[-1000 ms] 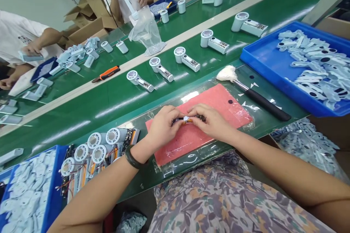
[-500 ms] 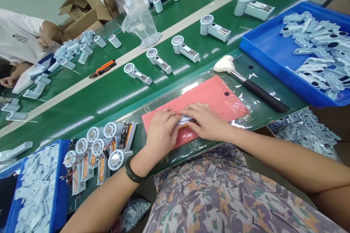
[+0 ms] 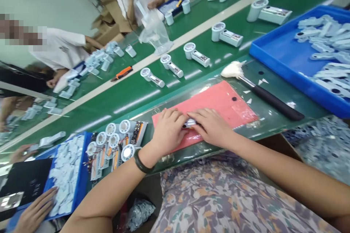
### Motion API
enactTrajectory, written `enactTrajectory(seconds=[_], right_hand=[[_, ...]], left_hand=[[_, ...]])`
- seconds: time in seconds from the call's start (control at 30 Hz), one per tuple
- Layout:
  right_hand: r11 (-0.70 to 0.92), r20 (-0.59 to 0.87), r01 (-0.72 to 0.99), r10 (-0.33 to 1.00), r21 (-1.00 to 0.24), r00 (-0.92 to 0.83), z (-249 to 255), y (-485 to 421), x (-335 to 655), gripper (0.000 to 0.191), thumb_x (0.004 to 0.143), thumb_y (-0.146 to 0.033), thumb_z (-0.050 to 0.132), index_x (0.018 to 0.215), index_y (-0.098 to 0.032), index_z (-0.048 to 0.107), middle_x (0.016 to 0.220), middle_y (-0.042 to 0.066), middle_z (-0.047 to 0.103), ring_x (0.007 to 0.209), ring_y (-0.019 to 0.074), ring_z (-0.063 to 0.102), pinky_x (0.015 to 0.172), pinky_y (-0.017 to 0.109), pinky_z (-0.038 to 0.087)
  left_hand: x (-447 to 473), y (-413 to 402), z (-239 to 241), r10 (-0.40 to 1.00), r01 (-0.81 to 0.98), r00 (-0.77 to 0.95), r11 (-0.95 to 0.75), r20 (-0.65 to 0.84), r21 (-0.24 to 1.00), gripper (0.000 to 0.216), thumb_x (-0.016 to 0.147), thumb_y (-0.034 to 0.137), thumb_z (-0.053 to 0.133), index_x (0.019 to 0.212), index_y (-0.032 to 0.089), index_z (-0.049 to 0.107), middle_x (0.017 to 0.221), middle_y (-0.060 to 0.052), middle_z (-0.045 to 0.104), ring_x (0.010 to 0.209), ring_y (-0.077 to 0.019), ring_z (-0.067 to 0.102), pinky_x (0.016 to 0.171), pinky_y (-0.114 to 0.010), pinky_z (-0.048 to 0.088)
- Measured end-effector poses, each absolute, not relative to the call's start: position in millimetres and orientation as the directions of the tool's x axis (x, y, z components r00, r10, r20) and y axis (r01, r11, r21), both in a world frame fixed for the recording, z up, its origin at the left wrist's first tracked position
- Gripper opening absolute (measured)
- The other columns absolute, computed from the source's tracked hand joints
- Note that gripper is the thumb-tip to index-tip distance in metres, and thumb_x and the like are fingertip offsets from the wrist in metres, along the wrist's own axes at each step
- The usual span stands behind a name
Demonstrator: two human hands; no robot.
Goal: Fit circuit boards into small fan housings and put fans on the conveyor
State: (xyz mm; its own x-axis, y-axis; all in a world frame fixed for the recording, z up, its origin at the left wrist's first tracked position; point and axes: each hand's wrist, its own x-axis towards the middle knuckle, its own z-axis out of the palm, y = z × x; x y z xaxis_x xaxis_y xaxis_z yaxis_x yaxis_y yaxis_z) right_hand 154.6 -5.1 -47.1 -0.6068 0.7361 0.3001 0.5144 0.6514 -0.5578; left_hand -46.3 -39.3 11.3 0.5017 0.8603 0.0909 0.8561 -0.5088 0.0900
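Both of my hands are closed around a handheld fan part [image 3: 190, 123] on a red mat [image 3: 224, 96]. Only a pale, shiny sliver of the part shows between the fingers. My left hand [image 3: 168, 131], below a dark bangle, curls over its left end. From the other side my right hand [image 3: 213, 125] grips it, thumb and fingers bent inward. Right of the mat lies a mallet [image 3: 273, 98] with a black handle and a white wrapped head. Left of my hands stand several open fan bodies [image 3: 125, 126] with wires and circuit boards exposed.
A blue tray [image 3: 284, 71] of pale handle covers stands at right. Another blue tray [image 3: 86, 145] lies at left, with a co-worker's hand [image 3: 41, 207] on it. Several fans [image 3: 201, 57] rest on the green belt. Orange-handled pliers [image 3: 123, 72] and co-workers are beyond.
The camera view has shifted, so the scene sits farther right. A co-worker's hands have come into view at the left tray. My hands still grip the part on the mat.
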Motion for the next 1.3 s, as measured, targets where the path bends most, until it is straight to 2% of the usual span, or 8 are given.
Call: enactTrajectory(seconds=[0.17, 0.4, 0.5, 0.6, 0.73, 0.87, 1.07, 1.3], right_hand=[[0.693, 0.488, 0.502, 0.72, -0.517, -0.493, -65.2, -2.0, 187.3, 0.043, 0.102, -0.037, 0.05, 0.141, -0.021, 0.055, 0.137, 0.014, 0.065, 0.123, 0.0302, 0.062, 0.102, 0.048, 0.051], [0.671, 0.465, 0.618, 0.737, -0.411, -0.491, -73.9, 0.5, 202.2, 0.031, 0.104, -0.036, 0.047, 0.123, -0.022, 0.067, 0.124, 0.01, 0.073, 0.107, 0.0298, 0.07, 0.09, 0.049, 0.056], [0.679, 0.432, 0.614, 0.732, -0.402, -0.527, -65.6, 2.8, 198.3, 0.031, 0.104, -0.037, 0.046, 0.119, -0.022, 0.069, 0.118, 0.009, 0.075, 0.102, 0.0302, 0.071, 0.085, 0.05, 0.057], [0.692, 0.356, 0.532, 0.714, -0.488, -0.602, -48.1, 11.6, 189.8, 0.031, 0.105, -0.035, 0.044, 0.12, -0.022, 0.068, 0.116, 0.009, 0.076, 0.098, 0.0261, 0.073, 0.078, 0.043, 0.06], [0.784, 0.295, 0.35, 0.544, -0.513, -0.786, -24.3, 35.3, 143.5, 0.035, 0.104, -0.034, 0.045, 0.124, -0.019, 0.069, 0.115, 0.012, 0.076, 0.1, 0.0282, 0.073, 0.076, 0.043, 0.061], [0.832, 0.256, 0.097, 0.276, -0.545, -0.926, -16.2, 57.6, 59.4, 0.048, 0.097, -0.024, 0.056, 0.144, -0.016, 0.059, 0.137, 0.014, 0.068, 0.125, 0.0304, 0.064, 0.103, 0.05, 0.055], [0.831, 0.138, 0.004, 0.097, -0.556, -0.986, -31.8, 64.5, -36.1, 0.071, 0.087, -0.024, 0.074, 0.154, -0.024, 0.049, 0.155, 0.01, 0.055, 0.136, 0.0319, 0.056, 0.111, 0.052, 0.046], [0.856, 0.119, 0.07, 0.151, -0.513, -0.981, -23.3, 55.0, -25.1, 0.051, 0.092, -0.027, 0.068, 0.142, -0.022, 0.059, 0.136, 0.01, 0.07, 0.123, 0.0299, 0.064, 0.1, 0.046, 0.049]], left_hand=[[-92.4, -1.9, 27.3, 0.871, 0.863, 0.487, -0.47, 0.057, -0.187, 0.025, 0.094, 0.014, 0.055, 0.112, 0.022, 0.071, 0.122, -0.013, 0.07, 0.127, -0.0322, 0.058, 0.105, -0.052, 0.05], [-197.6, 97.2, 54.9, 0.999, 0.921, 0.032, -0.023, 0.017, -0.39, 0.035, 0.097, 0.014, 0.045, 0.112, 0.017, 0.077, 0.151, -0.022, 0.053, 0.144, -0.0405, 0.043, 0.111, -0.058, 0.041], [-216.6, 116.5, 51.3, 0.995, 0.938, -0.052, 0.022, -0.08, -0.345, 0.043, 0.093, 0.007, 0.045, 0.122, 0.018, 0.074, 0.141, -0.022, 0.06, 0.128, -0.0368, 0.059, 0.101, -0.052, 0.05], [-219.9, 94.5, 51.7, 0.989, 0.958, -0.068, 0.027, -0.134, -0.285, 0.059, 0.092, 0.005, 0.048, 0.145, 0.027, 0.058, 0.156, -0.016, 0.049, 0.138, -0.0333, 0.053, 0.108, -0.051, 0.047], [-199.4, -9.3, 62.9, 0.988, 0.999, 0.043, -0.039, 0.149, -0.032, 0.038, 0.098, 0.023, 0.058, 0.136, 0.022, 0.061, 0.14, -0.013, 0.062, 0.13, -0.0287, 0.059, 0.109, -0.046, 0.049], [-160.5, -140.8, 47.9, 0.885, 0.996, -0.074, 0.042, 0.46, 0.079, 0.025, 0.092, 0.034, 0.073, 0.113, 0.022, 0.067, 0.117, -0.009, 0.068, 0.11, -0.0259, 0.066, 0.098, -0.042, 0.055], [-123.1, -215.7, -18.7, 0.776, 0.866, -0.478, 0.337, 0.412, 0.369, 0.057, 0.088, 0.037, 0.079, 0.137, 0.022, 0.056, 0.129, -0.014, 0.062, 0.12, -0.0286, 0.062, 0.085, -0.038, 0.062], [-128.1, -196.4, -36.1, 0.744, 0.893, -0.442, 0.313, 0.5, 0.324, 0.049, 0.092, 0.027, 0.073, 0.138, 0.022, 0.056, 0.123, -0.013, 0.068, 0.115, -0.0268, 0.066, 0.097, -0.04, 0.057]])
